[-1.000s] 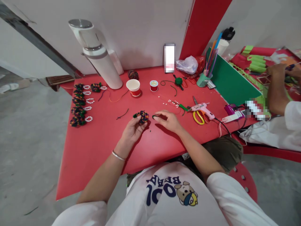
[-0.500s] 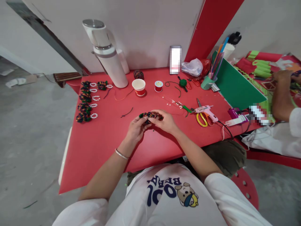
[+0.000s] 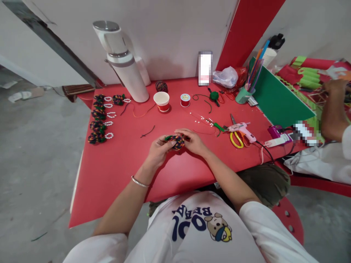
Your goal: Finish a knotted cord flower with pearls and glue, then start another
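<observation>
Between my two hands is a multicoloured knitted yarn piece point(image 3: 178, 142), dark with orange and green strands, held just above the red table point(image 3: 123, 175). My left hand point(image 3: 160, 149) pinches its left side, thumb on top, near a green part. Closed on its right edge, my right hand point(image 3: 194, 141) hides some of the piece behind its fingers. Similar yarn pieces point(image 3: 98, 114) with white bead loops point(image 3: 111, 115) lie in a column at the table's left, another beside them. A short dark yarn scrap point(image 3: 148, 131) lies beyond my left hand.
A paper cup point(image 3: 161, 100), thread spool point(image 3: 185, 100) and tall white flask point(image 3: 128, 76) stand behind. To the right are loose white beads point(image 3: 211, 124), yellow-handled scissors point(image 3: 236, 138), a pink glue gun point(image 3: 242, 130) and a green divider point(image 3: 282, 95). A co-worker's arm point(image 3: 333, 109) shows beyond.
The yarn piece has turned in my hands, so more of its braided face shows. My right hand's fingers have shifted back to its right edge.
</observation>
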A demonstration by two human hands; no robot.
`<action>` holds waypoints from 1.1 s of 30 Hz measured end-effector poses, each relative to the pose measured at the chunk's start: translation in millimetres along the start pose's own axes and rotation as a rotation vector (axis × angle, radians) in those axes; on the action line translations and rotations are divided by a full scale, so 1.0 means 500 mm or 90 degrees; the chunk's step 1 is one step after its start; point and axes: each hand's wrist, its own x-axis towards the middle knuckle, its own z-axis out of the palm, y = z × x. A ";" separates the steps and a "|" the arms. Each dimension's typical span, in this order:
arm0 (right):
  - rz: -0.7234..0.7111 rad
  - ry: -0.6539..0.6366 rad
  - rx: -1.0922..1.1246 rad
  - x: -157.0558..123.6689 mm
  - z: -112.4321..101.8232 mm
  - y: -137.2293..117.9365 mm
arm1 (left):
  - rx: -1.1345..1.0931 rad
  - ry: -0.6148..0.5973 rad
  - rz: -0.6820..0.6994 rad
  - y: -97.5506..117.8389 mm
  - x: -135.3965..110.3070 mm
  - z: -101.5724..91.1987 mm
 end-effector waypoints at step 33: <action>0.220 0.016 0.397 0.049 -0.031 0.001 | 0.082 -0.065 -0.034 -0.015 0.000 -0.005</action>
